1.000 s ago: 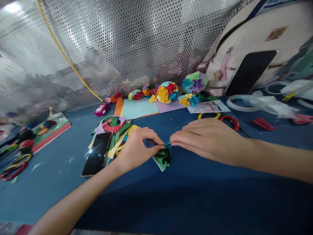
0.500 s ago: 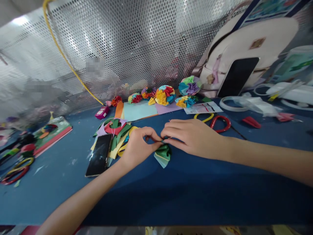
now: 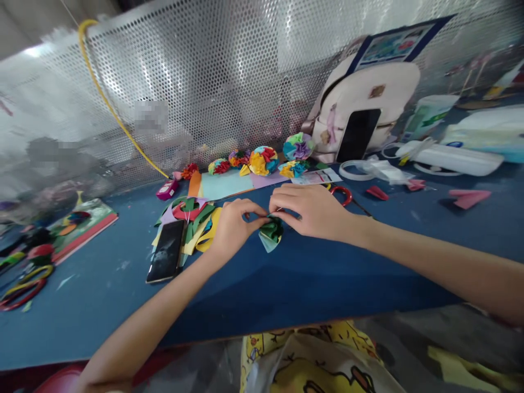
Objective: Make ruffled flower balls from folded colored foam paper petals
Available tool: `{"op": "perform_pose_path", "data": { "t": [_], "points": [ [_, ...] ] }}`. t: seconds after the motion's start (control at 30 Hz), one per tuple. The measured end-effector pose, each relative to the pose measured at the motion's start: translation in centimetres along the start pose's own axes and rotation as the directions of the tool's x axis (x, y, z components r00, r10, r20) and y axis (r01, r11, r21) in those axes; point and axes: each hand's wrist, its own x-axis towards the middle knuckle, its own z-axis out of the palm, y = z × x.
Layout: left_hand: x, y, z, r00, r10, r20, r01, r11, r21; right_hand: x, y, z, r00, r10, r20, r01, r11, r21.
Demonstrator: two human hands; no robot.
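Backdrop: a perforated metal screen (image 3: 229, 93), silvery and punched with round holes, with a cream backpack (image 3: 368, 93) leaning against it.
Worktop: a blue table (image 3: 311, 305), matte and flecked with paper scraps.
Row: ruffled multicoloured paper flowers (image 3: 262, 161), round and crumpled, sit on flat coloured card sheets (image 3: 225, 185).
Scraps: a pile of cut paper strips (image 3: 190, 221) lies beside a black smartphone (image 3: 166, 251).
Held piece: a folded green paper bundle (image 3: 271, 232) sits between both hands, just above the table.
Left hand (image 3: 235, 226): fingers narrowly pinch the bundle's top.
Right hand (image 3: 311, 210): fingertips narrowly pinch it from the opposite side.
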Motion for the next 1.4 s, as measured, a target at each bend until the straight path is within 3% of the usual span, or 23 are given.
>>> {"op": "perform_pose_path", "data": {
  "t": [0.1,0.23,0.37,0.53,0.67,0.9,1.03,1.2,1.4],
  "points": [
    [0.1,-0.2,-0.2,0.997,-0.018,0.07,0.02,0.999,-0.039,-0.5,0.1,0.2,0.995,-0.087,-0.05,0.081,0.989,-0.124],
    [-0.1,0.0,-0.2,0.999,-0.028,0.045,0.029,0.999,-0.025,-1.0,0.2,0.4,0.981,-0.171,-0.094,0.144,0.96,-0.241],
    [-0.5,0.3,0.0,1.0,-0.015,-0.008,0.015,0.999,0.032,-1.4,0.4,0.8,0.987,-0.116,-0.111,0.101,0.986,-0.133],
    [-1.0,0.4,0.3,0.997,0.006,-0.076,0.004,0.99,0.14,-1.8,0.3,1.3,0.998,0.035,-0.055,-0.032,0.998,0.055],
    [-1.1,0.3,0.7,0.994,0.032,-0.102,-0.016,0.988,0.154,-1.9,-0.1,1.6,0.994,0.105,-0.021,-0.103,0.989,0.104],
    [-1.3,-0.1,1.1,0.99,0.079,-0.114,-0.061,0.986,0.157,-2.1,0.4,2.2,0.996,0.081,-0.025,-0.078,0.993,0.086],
    [-1.5,-0.3,1.3,0.991,0.063,-0.121,-0.044,0.987,0.153,-2.1,0.4,2.1,0.998,-0.005,-0.057,0.003,0.999,-0.034],
    [-1.2,-0.6,0.8,1.0,0.014,-0.014,-0.012,0.991,0.133,-2.0,0.5,2.0,0.989,-0.129,-0.076,0.111,0.97,-0.215],
    [-0.6,-1.0,-0.3,0.99,-0.048,0.133,0.05,0.999,-0.013,-1.7,0.2,2.0,0.969,-0.225,-0.101,0.183,0.931,-0.315]
  ]
}}
